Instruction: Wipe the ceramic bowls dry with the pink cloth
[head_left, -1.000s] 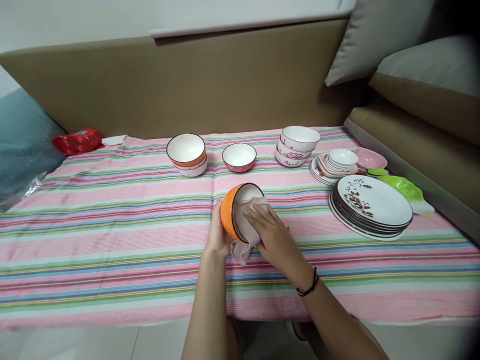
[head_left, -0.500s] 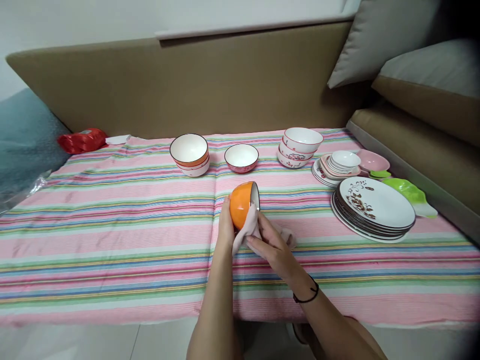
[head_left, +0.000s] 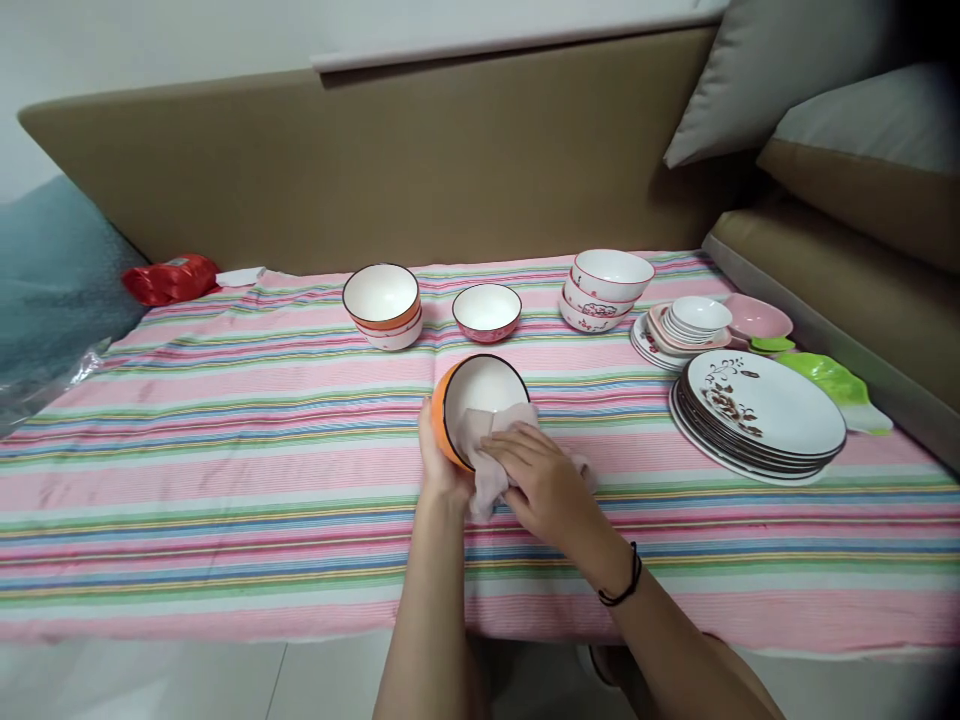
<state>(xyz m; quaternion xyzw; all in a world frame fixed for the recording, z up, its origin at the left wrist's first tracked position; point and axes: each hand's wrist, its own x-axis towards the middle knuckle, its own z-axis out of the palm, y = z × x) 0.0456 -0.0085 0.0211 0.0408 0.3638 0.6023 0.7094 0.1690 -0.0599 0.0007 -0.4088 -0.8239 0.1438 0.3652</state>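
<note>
Half a second ago the orange bowl (head_left: 487, 382) was turned sideways, its mouth facing right; now it is tilted with its white inside in view. The left hand (head_left: 442, 458) grasps it from the left and below, its fingers mostly hidden behind the wall. The pale wiping cloth (head_left: 480, 440), then gathered at the outside, now lies inside the bowl and over its near rim. The right hand (head_left: 544, 485) holds it there, fingers pressed on it, thumb partly covered.

Beyond, a red bowl (head_left: 486, 312) stands alone, showing a bare white interior, between two bowl stacks. Small white bowls (head_left: 699, 318) nest in a pink dish (head_left: 667, 342). The dinner plates (head_left: 765, 405) partly hide a green leaf-shaped dish (head_left: 832, 382).
</note>
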